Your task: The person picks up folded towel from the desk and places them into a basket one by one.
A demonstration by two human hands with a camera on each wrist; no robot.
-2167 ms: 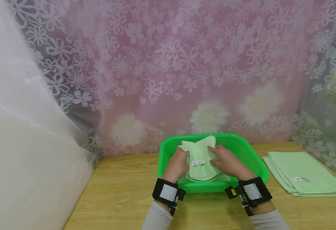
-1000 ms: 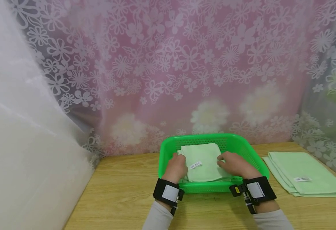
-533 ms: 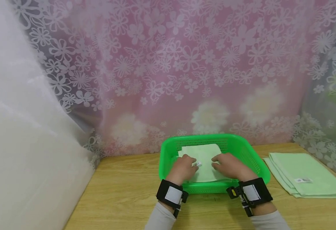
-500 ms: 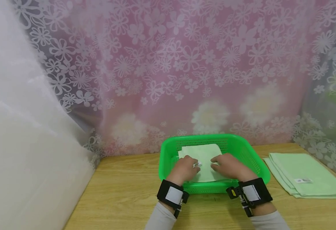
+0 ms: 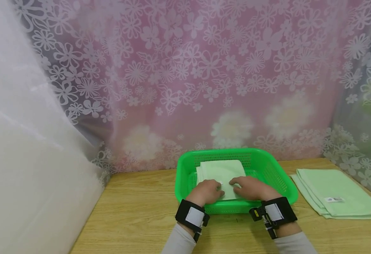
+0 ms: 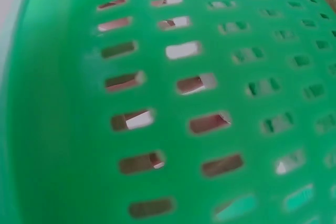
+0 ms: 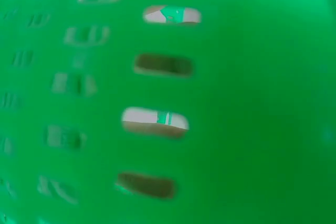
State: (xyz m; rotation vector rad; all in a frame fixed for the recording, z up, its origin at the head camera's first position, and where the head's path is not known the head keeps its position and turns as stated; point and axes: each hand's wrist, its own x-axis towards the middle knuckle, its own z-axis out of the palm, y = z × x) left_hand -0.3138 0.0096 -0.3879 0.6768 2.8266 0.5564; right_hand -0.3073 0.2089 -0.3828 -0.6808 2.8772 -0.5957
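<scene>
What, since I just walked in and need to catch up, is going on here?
A person's left hand and right hand are over the near part of a folded pale green cloth, which lies flat inside a green basket. Whether the fingers press on it is hard to tell. A second folded cloth lies on the wooden table to the right of the basket, with neither hand on it.

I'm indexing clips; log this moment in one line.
left hand: over folded cloth; right hand: likewise; folded cloth: in green basket; other cloth: on table
</scene>
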